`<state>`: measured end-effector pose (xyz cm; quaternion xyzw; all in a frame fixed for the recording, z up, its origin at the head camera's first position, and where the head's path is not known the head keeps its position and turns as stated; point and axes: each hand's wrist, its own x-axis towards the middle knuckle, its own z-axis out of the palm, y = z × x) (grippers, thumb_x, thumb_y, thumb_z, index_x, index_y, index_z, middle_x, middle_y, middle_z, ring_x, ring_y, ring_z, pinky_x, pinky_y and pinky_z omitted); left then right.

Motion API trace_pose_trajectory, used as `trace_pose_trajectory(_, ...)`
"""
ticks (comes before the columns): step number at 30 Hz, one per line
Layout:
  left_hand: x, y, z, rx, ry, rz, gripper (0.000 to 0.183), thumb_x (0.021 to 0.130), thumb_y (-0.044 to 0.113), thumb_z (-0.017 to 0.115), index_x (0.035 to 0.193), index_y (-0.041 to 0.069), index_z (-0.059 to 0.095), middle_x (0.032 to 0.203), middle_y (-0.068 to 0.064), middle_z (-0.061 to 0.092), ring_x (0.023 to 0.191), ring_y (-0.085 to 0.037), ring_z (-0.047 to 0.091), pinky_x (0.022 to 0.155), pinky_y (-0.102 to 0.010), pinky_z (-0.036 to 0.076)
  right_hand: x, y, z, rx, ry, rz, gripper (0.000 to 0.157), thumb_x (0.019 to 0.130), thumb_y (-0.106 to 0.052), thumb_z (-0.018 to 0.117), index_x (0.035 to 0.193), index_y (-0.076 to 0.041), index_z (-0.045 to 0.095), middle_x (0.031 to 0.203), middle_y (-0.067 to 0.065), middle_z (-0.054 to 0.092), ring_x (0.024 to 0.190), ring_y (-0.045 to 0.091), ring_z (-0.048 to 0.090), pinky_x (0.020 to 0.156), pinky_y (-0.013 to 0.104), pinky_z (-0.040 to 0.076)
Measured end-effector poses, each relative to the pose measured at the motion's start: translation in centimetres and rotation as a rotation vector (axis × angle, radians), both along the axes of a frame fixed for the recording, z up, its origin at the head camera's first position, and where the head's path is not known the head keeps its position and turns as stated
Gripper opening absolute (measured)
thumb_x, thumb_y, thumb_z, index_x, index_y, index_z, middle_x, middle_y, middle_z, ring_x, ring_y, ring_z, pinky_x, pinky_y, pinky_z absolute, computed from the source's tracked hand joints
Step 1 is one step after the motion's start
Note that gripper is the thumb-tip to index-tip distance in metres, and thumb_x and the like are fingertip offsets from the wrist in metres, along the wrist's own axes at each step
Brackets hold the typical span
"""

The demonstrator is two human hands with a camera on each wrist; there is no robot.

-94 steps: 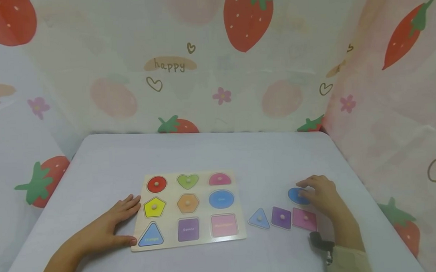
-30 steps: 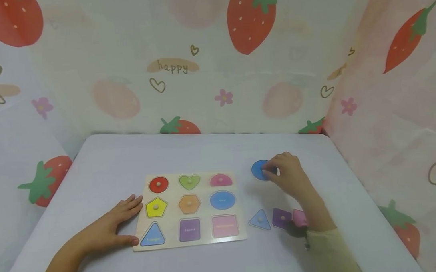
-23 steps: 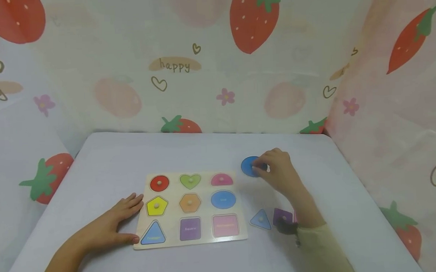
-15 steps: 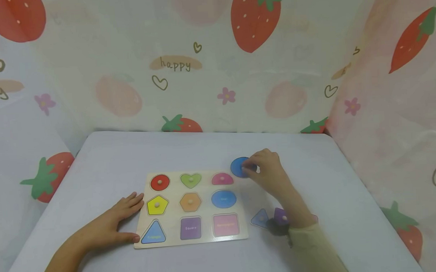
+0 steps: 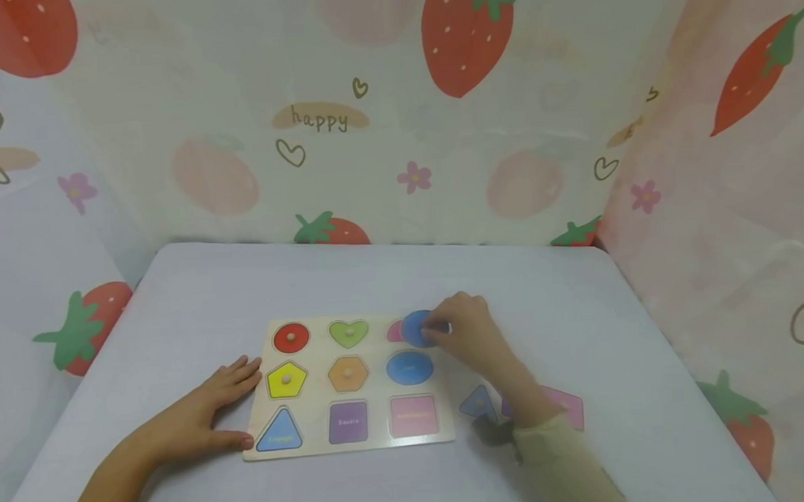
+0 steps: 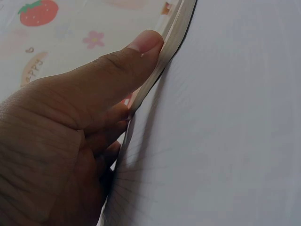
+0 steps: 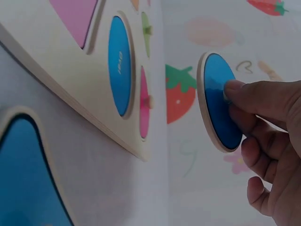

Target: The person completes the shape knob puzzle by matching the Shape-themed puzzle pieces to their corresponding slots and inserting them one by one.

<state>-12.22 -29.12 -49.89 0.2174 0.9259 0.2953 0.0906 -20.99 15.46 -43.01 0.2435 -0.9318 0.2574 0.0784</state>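
While our right hand (image 5: 468,334) pinches the blue oval piece (image 5: 414,329) in front of the pink half-circle (image 5: 393,331) at the far right corner of the shape board (image 5: 315,431), our left hand (image 5: 211,407) lies well apart from it, fingers extended and thumb spread at the board's left edge. Around these we see a smooth white worktop (image 5: 270,281), where a blue triangle piece (image 5: 475,403) and a pink piece (image 5: 571,407) lie to the board's right, our pale sleeve (image 5: 558,449) near them. Beyond its rounded far corners, pale walls (image 5: 340,183) rise on three sides, printed with red strawberries (image 5: 469,49), pink flowers (image 5: 414,177) and the word "happy".
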Motion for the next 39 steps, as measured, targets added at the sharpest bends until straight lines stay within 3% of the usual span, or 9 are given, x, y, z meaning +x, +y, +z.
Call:
trace_pose_trajectory(7, 0.0, 0.0, 0.0, 0.003, 0.005, -0.002, 0.105, 0.073, 0.068, 0.08, 0.157, 0.016, 0.044, 0.168, -0.008, 0.03, 0.154, -0.047, 0.019, 0.104, 0.005, -0.003, 0.2, -0.9, -0.6, 0.023, -0.056, -0.008, 0.011, 0.085, -0.023, 0.083, 0.096, -0.023, 0.082, 0.095, -0.008, 0.078, 0.099, 0.017, 0.061, 0.106, 0.054, 0.038)
trace_pose_trajectory(18, 0.0, 0.1, -0.1, 0.001, -0.001, 0.0, 0.105, 0.072, 0.068, 0.08, 0.156, 0.016, 0.045, 0.168, -0.008, 0.031, 0.154, -0.047, 0.02, 0.104, 0.005, -0.003, 0.0, -1.7, -2.4, 0.023, -0.138, 0.003, 0.008, 0.083, -0.02, 0.084, 0.091, -0.019, 0.083, 0.087, -0.008, 0.077, 0.084, 0.011, 0.056, 0.086, 0.037, 0.045)
trace_pose_trajectory(32, -0.1, 0.0, -0.2, 0.002, 0.013, -0.005, 0.104, 0.073, 0.068, 0.08, 0.157, 0.017, 0.044, 0.168, -0.007, 0.031, 0.154, -0.046, 0.02, 0.104, 0.005, -0.003, -0.3, -2.3, -3.7, 0.089, -0.264, 0.03, 0.008, 0.087, -0.022, 0.081, 0.094, -0.021, 0.083, 0.085, -0.012, 0.074, 0.084, 0.011, 0.055, 0.086, 0.035, 0.049)
trace_pose_trajectory(35, -0.1, 0.0, -0.1, 0.008, 0.011, -0.009, 0.104, 0.073, 0.068, 0.08, 0.156, 0.016, 0.045, 0.168, -0.008, 0.031, 0.153, -0.047, 0.02, 0.105, 0.004, -0.003, -0.4, -2.3, -3.7, 0.102, -0.254, 0.055, 0.003, 0.087, -0.023, 0.079, 0.086, -0.024, 0.082, 0.076, -0.017, 0.07, 0.077, 0.009, 0.054, 0.079, 0.031, 0.048)
trace_pose_trajectory(39, 0.0, 0.0, 0.0, 0.007, -0.001, -0.003, 0.105, 0.072, 0.068, 0.08, 0.157, 0.017, 0.044, 0.168, -0.008, 0.031, 0.154, -0.046, 0.02, 0.105, 0.004, -0.003, -0.4, -2.3, -3.7, 0.122, -0.207, 0.106, 0.019, 0.085, -0.023, 0.076, 0.066, -0.027, 0.073, 0.058, -0.02, 0.056, 0.06, 0.004, 0.048, 0.064, 0.025, 0.045)
